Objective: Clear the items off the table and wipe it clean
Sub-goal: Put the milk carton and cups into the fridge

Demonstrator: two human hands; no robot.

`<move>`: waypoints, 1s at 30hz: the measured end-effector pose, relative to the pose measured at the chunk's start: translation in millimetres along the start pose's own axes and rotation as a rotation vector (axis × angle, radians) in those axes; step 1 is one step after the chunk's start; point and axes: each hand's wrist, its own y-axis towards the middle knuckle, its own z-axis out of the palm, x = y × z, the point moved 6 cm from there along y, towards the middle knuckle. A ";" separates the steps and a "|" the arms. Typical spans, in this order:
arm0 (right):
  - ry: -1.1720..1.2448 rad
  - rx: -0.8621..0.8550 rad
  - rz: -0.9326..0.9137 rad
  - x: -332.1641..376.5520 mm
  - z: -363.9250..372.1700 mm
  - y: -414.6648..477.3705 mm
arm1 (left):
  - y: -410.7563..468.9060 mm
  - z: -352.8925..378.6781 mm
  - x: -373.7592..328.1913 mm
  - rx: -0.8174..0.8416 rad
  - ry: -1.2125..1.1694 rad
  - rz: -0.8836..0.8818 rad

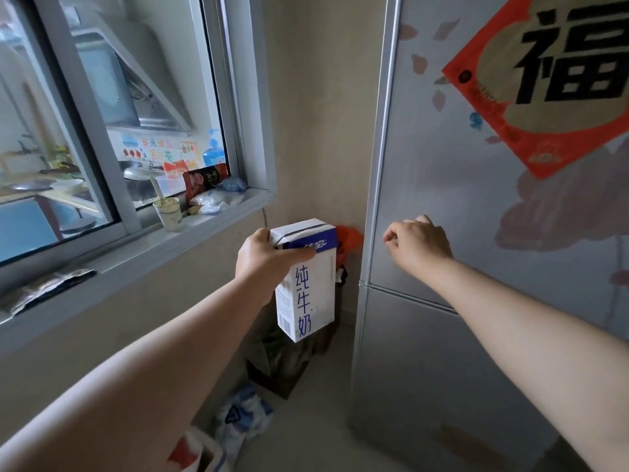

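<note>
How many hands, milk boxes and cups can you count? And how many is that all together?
Hands: 2, the left hand and the right hand
Milk carton: 1
Cup on the windowsill: 1
Total: 4

Your milk carton [308,291]: white, blue lettering. Fridge [442,352] at right: silver, faded pink flowers. Poster [544,97]: red, black character.

Window sill [136,253] at left, fridge [476,335] at right, milk carton [306,291] between them, bags [245,417] on floor beneath.
</note>
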 end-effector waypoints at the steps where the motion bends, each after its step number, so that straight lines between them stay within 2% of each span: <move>1: -0.028 0.017 -0.014 0.9 4.5 6.4 | 7.9 0.6 -0.9 0.002 -0.002 0.004; 4: -0.112 0.060 -0.028 2.5 18.9 25.2 | 34.0 3.0 -0.1 0.000 -0.004 0.012; 8: -0.166 0.032 -0.030 4.0 31.2 49.1 | 69.0 12.2 5.9 0.031 -0.019 0.004; 16: -0.373 -0.015 -0.094 26.9 45.6 99.2 | 148.9 41.2 16.1 0.177 -0.031 0.031; 26: -0.696 0.035 -0.138 38.7 67.4 148.2 | 235.8 71.4 4.6 0.331 0.011 0.138; 30: -0.888 0.140 -0.116 39.9 76.6 160.9 | 254.6 84.9 5.5 0.381 -0.003 0.144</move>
